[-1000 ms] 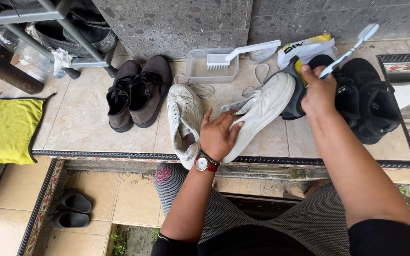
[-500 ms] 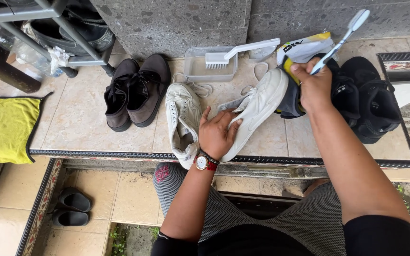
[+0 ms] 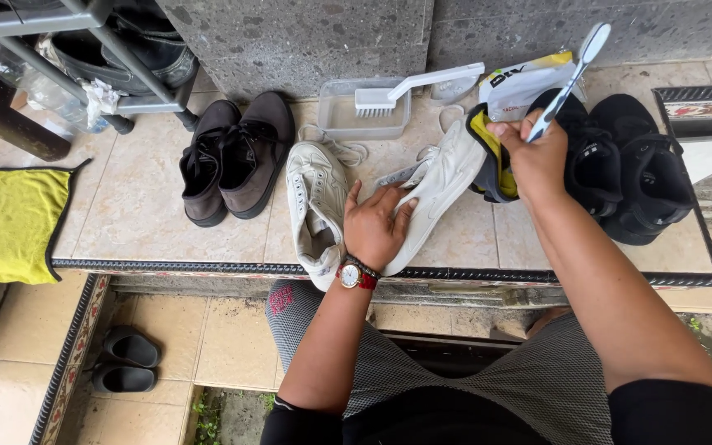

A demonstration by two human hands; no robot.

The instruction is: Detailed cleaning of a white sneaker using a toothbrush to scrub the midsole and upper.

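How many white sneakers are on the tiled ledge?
2: one white sneaker lies left of the left hand; the other sneaker lies on its side under that hand. None seem hidden.

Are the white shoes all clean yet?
Not yet. Set out: a brush in a clear tray. In hand: the left hand pins one white shoe while the right hand holds a toothbrush raised off it. The other white shoe lies untouched alongside.
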